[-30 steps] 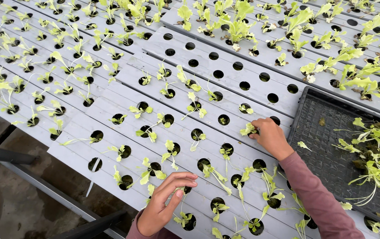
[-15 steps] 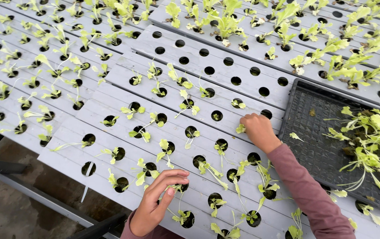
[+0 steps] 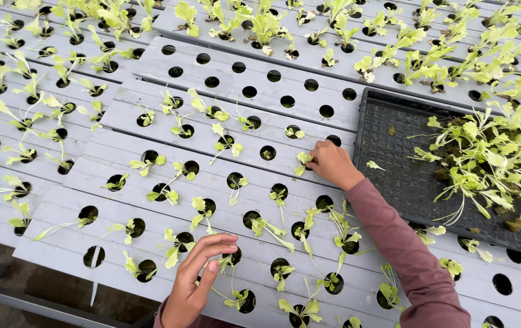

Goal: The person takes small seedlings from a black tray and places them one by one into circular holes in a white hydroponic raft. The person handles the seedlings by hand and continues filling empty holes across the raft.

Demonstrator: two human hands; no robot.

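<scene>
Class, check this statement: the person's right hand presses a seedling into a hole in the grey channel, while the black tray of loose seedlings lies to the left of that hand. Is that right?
Not quite. In the head view the right hand does press a seedling into a hole in the grey channel, but the black tray of loose seedlings lies to the right of that hand, not the left.
</scene>
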